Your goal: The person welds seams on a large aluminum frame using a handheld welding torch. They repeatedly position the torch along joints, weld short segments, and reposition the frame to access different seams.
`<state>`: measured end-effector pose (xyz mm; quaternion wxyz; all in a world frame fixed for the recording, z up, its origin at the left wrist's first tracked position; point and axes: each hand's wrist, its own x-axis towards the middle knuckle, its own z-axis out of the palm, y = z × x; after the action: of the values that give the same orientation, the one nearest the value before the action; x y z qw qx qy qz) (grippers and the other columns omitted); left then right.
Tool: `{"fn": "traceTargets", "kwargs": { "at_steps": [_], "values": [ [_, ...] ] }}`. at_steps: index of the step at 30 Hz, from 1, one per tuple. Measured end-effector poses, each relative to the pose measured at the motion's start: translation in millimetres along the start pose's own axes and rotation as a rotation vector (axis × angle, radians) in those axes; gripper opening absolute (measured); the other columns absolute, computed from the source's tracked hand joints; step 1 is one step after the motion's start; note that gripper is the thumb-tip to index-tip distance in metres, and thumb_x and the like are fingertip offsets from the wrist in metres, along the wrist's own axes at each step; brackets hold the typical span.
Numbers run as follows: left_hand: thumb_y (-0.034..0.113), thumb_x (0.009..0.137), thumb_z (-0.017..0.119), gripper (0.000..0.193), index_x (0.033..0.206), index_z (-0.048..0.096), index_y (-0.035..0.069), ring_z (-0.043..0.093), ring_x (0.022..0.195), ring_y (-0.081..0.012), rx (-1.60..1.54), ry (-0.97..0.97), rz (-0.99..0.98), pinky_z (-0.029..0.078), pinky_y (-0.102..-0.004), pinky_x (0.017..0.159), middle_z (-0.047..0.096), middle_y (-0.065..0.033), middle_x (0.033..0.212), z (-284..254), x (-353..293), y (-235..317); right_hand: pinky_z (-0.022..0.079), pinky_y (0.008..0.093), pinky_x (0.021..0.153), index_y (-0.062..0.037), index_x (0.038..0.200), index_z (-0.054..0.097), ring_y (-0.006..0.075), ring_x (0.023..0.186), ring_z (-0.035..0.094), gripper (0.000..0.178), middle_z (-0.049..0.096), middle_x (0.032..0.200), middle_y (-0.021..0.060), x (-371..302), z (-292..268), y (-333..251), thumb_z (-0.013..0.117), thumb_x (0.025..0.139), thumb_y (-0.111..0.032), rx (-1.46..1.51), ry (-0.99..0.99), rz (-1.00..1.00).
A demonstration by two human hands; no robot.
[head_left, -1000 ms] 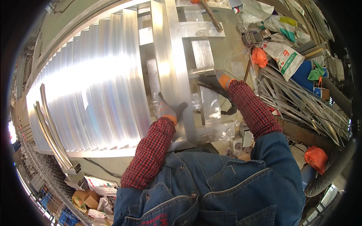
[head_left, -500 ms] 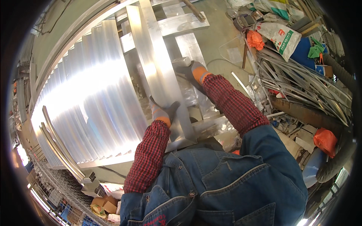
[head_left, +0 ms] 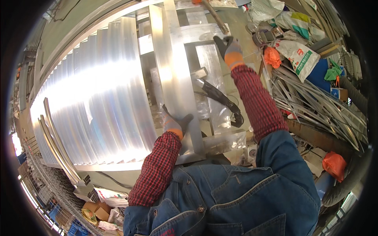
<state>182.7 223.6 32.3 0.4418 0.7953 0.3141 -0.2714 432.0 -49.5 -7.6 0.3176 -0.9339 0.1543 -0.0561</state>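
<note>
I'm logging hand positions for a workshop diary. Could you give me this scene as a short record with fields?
Left hand: gloved, on long metal profile
Right hand: gloved, open, by the end of wooden-looking handle; contact unclear
Left side: row of metal strips
Between hands: black elongated item
Far right: loose thin strips

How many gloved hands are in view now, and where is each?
2. The left hand is on the near part of the long metal profile; the right hand is by the near end of the brown handle, contact unclear. No others show.
</note>
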Motion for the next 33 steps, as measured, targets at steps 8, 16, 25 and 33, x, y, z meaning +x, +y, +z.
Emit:
{"fn": "traceTargets", "kwargs": {
  "at_steps": [8, 16, 25, 33],
  "values": [
    [0.02, 0.073, 0.102, 0.126, 0.167, 0.02, -0.001, 0.06, 0.139, -0.0376, -0.008, 0.058, -0.02, 0.057, -0.0443, 0.114, 0.051, -0.0267, 0.157, 6.0, 4.5, -12.6, 0.049, 0.0568, 0.113, -0.0094, 0.149, 0.058, 0.0458, 0.14, 0.057, 0.077, 0.062, 0.148, 0.0221, 152.0, 86.7, 0.1, 0.074, 0.096, -0.063, -0.438, -0.029, -0.024],
    [0.033, 0.07, 0.104, 0.131, 0.165, 0.022, -0.005, 0.064, 0.135, -0.0395, 0.005, 0.046, 0.07, 0.053, -0.0426, 0.117, 0.06, -0.0297, 0.149, 2.7, 9.7, -19.7, 0.056, 0.0528, 0.096, -0.0036, 0.14, 0.067, 0.0424, 0.113, 0.072, 0.05, 0.074, 0.121, 0.0282, 83.0, 16.7, 5.5, 0.069, 0.104, -0.039, -0.243, -0.11, -0.37],
    [0.045, 0.072, 0.102, 0.135, 0.168, 0.02, -0.003, 0.061, 0.141, -0.0403, 0.129, 0.039, 0.097, 0.052, -0.044, 0.119, 0.055, -0.0296, 0.158, -1.9, 7.9, -16.0, 0.06, 0.0399, 0.075, -0.0044, 0.128, 0.074, 0.0316, 0.08, 0.077, 0.043, 0.078, 0.094, 0.0187, -197.0, -184.9, 11.1, 0.08, 0.101, -0.038, -0.184, -0.303, -0.523],
    [0.054, 0.072, 0.101, 0.143, 0.17, 0.014, -0.001, 0.053, 0.149, -0.0412, 0.11, -0.027, 0.077, 0.045, -0.0488, 0.126, 0.048, -0.0311, 0.163, 0.8, 14.3, -19.9, 0.058, 0.0436, 0.064, -0.0179, 0.121, 0.07, 0.0319, 0.075, 0.074, 0.034, 0.07, 0.089, 0.0065, -394.7, -258.7, 1.0, 0.081, 0.097, -0.039, -0.326, -0.997, -0.643]
  ]
}}
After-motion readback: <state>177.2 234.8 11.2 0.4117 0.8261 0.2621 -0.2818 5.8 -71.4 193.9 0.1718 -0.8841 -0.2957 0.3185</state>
